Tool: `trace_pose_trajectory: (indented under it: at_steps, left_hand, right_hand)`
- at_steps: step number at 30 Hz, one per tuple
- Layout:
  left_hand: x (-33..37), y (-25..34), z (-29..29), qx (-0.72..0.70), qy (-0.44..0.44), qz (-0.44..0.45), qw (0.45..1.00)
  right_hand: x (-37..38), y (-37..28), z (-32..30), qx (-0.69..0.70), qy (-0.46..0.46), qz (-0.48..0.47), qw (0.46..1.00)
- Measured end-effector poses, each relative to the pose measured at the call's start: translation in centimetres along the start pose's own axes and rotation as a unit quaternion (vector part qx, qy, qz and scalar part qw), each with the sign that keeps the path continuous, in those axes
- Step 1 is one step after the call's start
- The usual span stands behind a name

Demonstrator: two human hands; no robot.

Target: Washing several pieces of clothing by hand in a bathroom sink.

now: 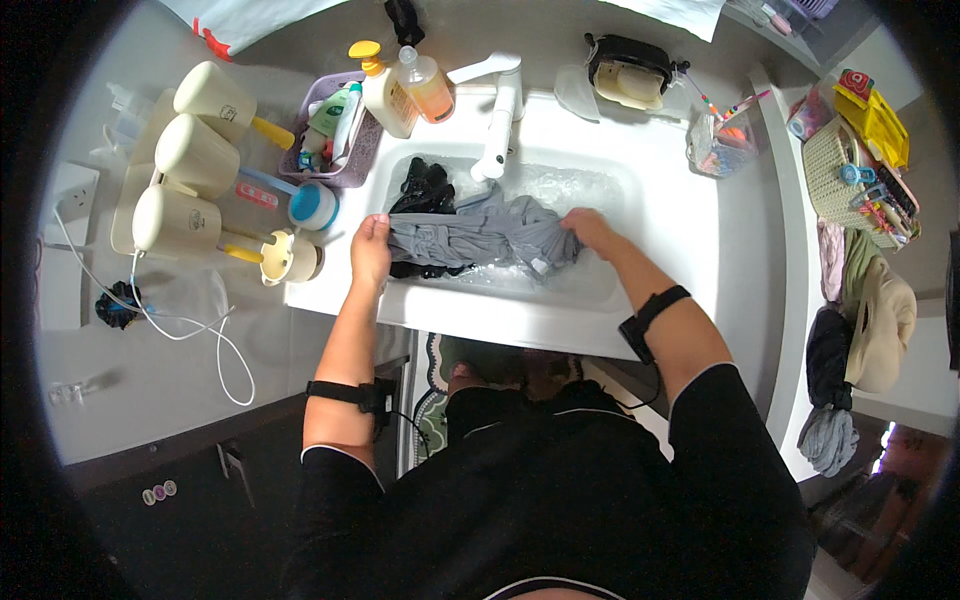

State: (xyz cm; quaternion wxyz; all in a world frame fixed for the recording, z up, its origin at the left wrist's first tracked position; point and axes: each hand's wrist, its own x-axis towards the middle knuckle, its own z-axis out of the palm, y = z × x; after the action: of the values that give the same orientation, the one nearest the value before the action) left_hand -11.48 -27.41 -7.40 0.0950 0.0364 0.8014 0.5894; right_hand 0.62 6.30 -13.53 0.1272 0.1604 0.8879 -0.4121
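Note:
A wet grey garment (pixel 465 238) is stretched sideways across the white sink (pixel 660 230), over water in the basin. My left hand (pixel 371 248) grips its left end by the basin's left rim, the thumb on top. At the other end my right hand (pixel 590 230) has its fingers closed on the bunched cloth. Beneath and behind the garment lies black wet cloth (pixel 424 187), partly hidden by it. The white faucet (pixel 497 110) stands behind, its spout over the basin.
Behind the sink's left side stand a yellow-topped pump bottle (pixel 388 95), an orange liquid bottle (pixel 425 88) and a purple basket (pixel 328 130). Cream cups (pixel 178 222) hang on the left wall. A clear brush holder (pixel 722 143) sits back right. A woven basket (pixel 850 180) hangs far right.

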Motion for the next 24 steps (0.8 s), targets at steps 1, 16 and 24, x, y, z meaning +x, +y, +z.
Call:
trace_pose_trajectory:
  at_steps: [1,16,24]
  left_hand:
    - [0.1,-0.4,-0.8,-0.009,0.01,0.004,1.0]
    - [1.7,6.2,5.0,-0.121,-0.056,0.041,0.99]
    - [1.6,1.5,11.4,0.136,-0.069,0.106,0.983]
  right_hand:
    - [-0.5,-0.5,-0.8,0.233,0.036,0.077,0.969]
    - [-3.4,-2.0,-12.4,0.341,0.361,-0.043,0.867]
    - [-2.6,-1.4,-5.2,0.073,0.204,0.006,0.976]
